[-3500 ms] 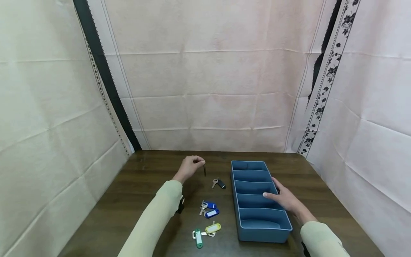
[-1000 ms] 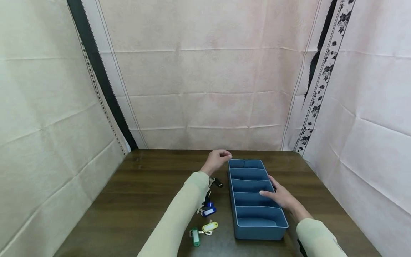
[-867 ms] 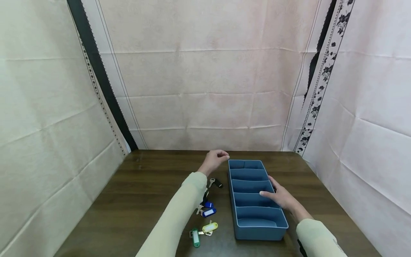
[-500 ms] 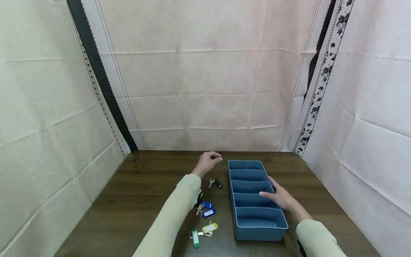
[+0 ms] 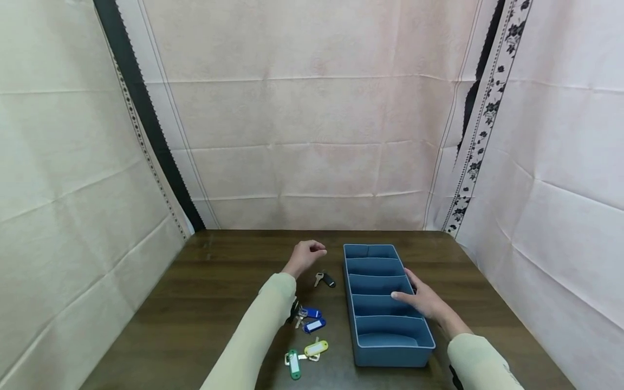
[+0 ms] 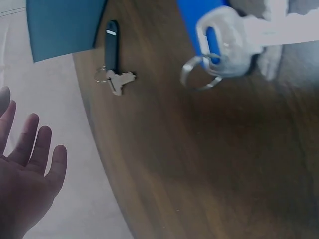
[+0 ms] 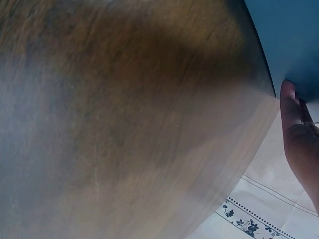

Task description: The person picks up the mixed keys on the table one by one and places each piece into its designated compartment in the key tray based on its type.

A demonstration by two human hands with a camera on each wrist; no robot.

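Note:
My left hand [image 5: 304, 256] hovers over the far part of the table with its fingers loosely bent and nothing in them; the left wrist view shows the same hand [image 6: 35, 174] apart from everything. Just below it in the head view lies a key with a black tag [image 5: 329, 280]. My right hand [image 5: 426, 300] grips the right wall of a blue divided storage box [image 5: 390, 357], thumb over the rim and fingers along the outer side. The box has several compartments in a row; the floors of the far ones are hidden behind their dividers.
Left of the box lie keys with blue tags [image 5: 314, 325], a key with a yellow tag [image 5: 317, 348] and one with a green tag [image 5: 294, 364]. Behind the brown wooden table [image 5: 205, 303] hang pale cloth sheets [image 5: 312, 135].
My left hand held a thin dark item at first, moved right to the box's far left corner, and has come back left and nearer without it. My right hand keeps its hold on the box.

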